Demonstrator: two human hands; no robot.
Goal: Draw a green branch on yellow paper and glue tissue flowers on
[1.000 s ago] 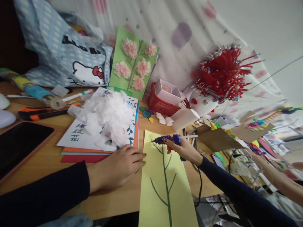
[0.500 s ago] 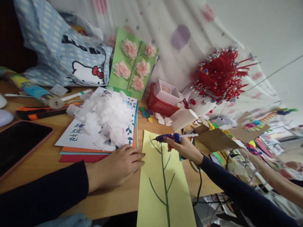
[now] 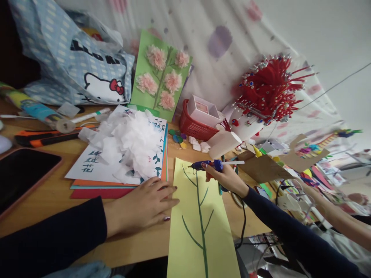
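Note:
A yellow sheet (image 3: 188,239) with a green drawn stem and branches lies before me, its lower part past the table's front edge. My right hand (image 3: 223,177) grips a blue glue gun (image 3: 213,165) with a white stick at its back; the nozzle is over the top left of the sheet. Fingers spread, my left hand (image 3: 145,204) rests on the table, fingertips at the sheet's left edge. Beyond it, white tissue pieces (image 3: 133,139) are heaped on a white page (image 3: 78,166) on top of coloured papers.
A phone (image 3: 26,173) and orange-black cutters (image 3: 43,139) are at the left. Behind stand a checked bag (image 3: 72,69), a green flower picture (image 3: 145,65), a red basket (image 3: 194,127) and red beaded stems (image 3: 269,88). At the right, another person's arm (image 3: 327,212) reaches over craft supplies.
The glue gun's tip has shifted slightly right and down over the top of the sheet. My left fingers have spread a little further apart. The view has moved slightly.

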